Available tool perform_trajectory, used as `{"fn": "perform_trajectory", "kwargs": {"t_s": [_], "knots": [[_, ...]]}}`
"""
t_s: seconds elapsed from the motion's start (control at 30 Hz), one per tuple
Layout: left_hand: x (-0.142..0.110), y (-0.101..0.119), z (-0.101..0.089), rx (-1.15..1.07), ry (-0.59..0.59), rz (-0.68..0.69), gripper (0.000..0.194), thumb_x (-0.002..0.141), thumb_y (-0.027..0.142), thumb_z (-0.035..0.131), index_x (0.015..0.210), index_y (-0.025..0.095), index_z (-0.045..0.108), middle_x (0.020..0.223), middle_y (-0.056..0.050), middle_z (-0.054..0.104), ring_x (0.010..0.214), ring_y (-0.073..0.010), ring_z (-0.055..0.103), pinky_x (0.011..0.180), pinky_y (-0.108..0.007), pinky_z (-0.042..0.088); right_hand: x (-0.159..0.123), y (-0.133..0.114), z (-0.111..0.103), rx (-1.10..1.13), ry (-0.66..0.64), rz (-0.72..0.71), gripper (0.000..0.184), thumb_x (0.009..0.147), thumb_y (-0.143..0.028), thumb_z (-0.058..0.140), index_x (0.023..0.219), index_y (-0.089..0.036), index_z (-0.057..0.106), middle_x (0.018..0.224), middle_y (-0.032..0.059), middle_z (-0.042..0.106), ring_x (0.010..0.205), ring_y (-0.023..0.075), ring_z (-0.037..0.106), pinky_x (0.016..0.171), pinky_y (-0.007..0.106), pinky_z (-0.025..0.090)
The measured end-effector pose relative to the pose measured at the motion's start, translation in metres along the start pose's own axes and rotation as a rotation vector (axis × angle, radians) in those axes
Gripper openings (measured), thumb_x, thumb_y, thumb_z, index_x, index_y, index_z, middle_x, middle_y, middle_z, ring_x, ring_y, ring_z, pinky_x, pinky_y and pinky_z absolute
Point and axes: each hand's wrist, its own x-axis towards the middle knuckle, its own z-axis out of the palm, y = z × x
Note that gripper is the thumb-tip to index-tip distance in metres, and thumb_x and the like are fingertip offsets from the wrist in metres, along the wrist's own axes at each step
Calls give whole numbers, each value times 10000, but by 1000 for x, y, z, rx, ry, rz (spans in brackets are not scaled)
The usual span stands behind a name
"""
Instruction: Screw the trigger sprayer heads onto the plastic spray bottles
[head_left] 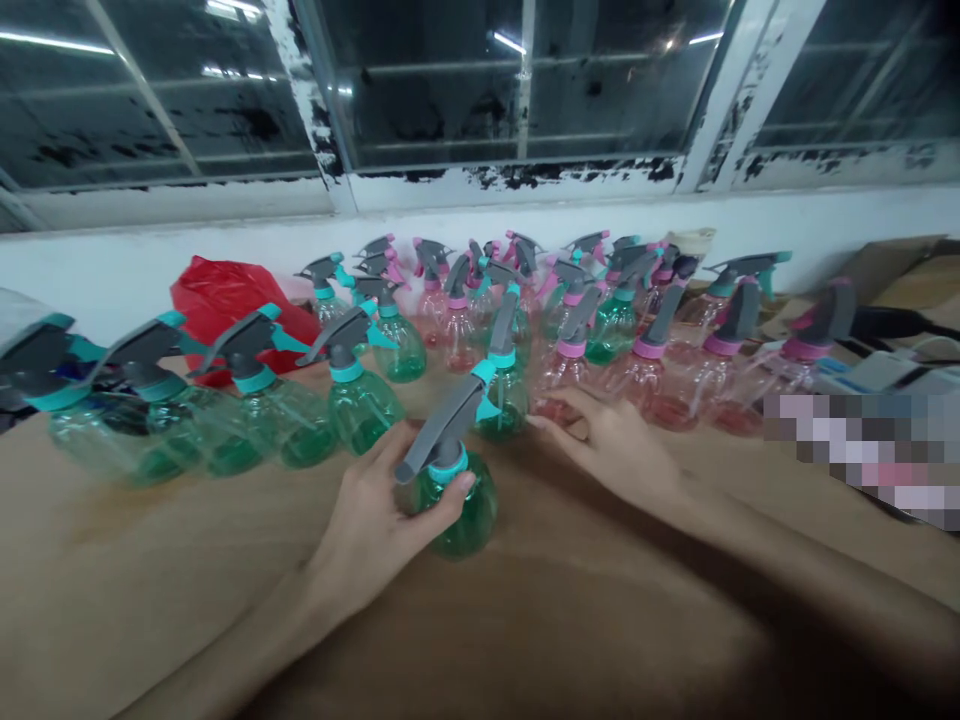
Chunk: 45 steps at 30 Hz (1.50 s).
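Left hand point(371, 515) was clamped round green spray bottle point(474, 510), six o'clock of view centre. Right hand point(630, 450) lay at two o'clock from it, thumb and fingertips apart; touch on pink bottle point(564, 374) unclear. Collar grip, trigger unpressed, seemed wisest.

No legible text, brands, numbers or signs, none readable left, right or behind the red bag point(229, 300)

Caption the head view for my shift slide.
Left hand holding a green spray bottle, right hand beside a pink-collared bottle, more bottles standing behind.
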Motion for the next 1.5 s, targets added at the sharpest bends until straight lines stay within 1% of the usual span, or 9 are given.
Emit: {"fn": "perform_trajectory", "kwargs": {"t_s": [0.1,0.23,0.33,0.5,0.6,0.8,1.0,1.2,1.5], "knots": [[-1,-1,-5,75,31,0,231,834,408,592,971,222,596,876,-17,653,829,-222,638,758,-355,505,15,-7,2,-95,35,66,478,869,-528,486,1187,-179,564,739,69,690,688,271,673,637,380,499],[5,-8,-13,183,55,-36,316,819,490,589,944,199,602,795,-12,654,639,-191,614,578,-296,476,31,-17,12,-141,4,149,690,822,-622,481,1317,-142,450,796,110,688,764,325,667,627,404,486],[14,-15,-16,204,41,-47,357,820,510,584,1008,205,592,744,10,648,544,-152,556,557,-278,447,41,-23,19,-150,-45,218,794,787,-682,464,1342,-118,397,768,112,680,756,341,658,599,418,478],[33,-23,-17,211,24,-41,325,819,507,584,958,214,594,726,10,626,600,-169,555,591,-291,433,50,-22,28,-143,-58,217,696,784,-692,439,1185,-130,521,800,128,674,776,330,648,585,405,472],[44,-27,-14,191,15,-53,323,814,506,583,921,201,595,718,-3,626,620,-189,577,608,-316,448,52,-20,28,-154,-58,207,687,781,-689,440,1157,-121,532,861,155,672,785,331,646,581,407,473],[58,-37,-5,97,22,-50,353,830,450,584,1076,197,576,902,-54,689,839,-235,654,752,-363,503,53,-18,25,-172,-77,174,687,777,-689,436,1137,-113,548,787,140,666,730,334,646,561,410,461],[62,-40,4,114,78,-54,285,856,434,544,979,182,592,896,-66,687,836,-239,654,734,-352,489,51,-17,26,-176,-84,158,682,793,-675,422,1162,-112,535,827,146,661,743,325,648,570,405,468],[65,-42,9,188,99,-78,276,869,440,506,826,179,583,721,-33,639,698,-225,612,645,-336,440,50,-15,26,-174,-101,132,693,810,-650,418,1214,-93,499,968,186,647,799,338,649,595,416,486],[66,-48,16,160,123,-77,297,902,442,444,960,178,566,872,-59,658,828,-231,612,755,-353,469,41,-22,20,-190,-129,113,670,819,-647,420,1199,-103,505,921,166,652,767,330,653,592,421,497]]}}
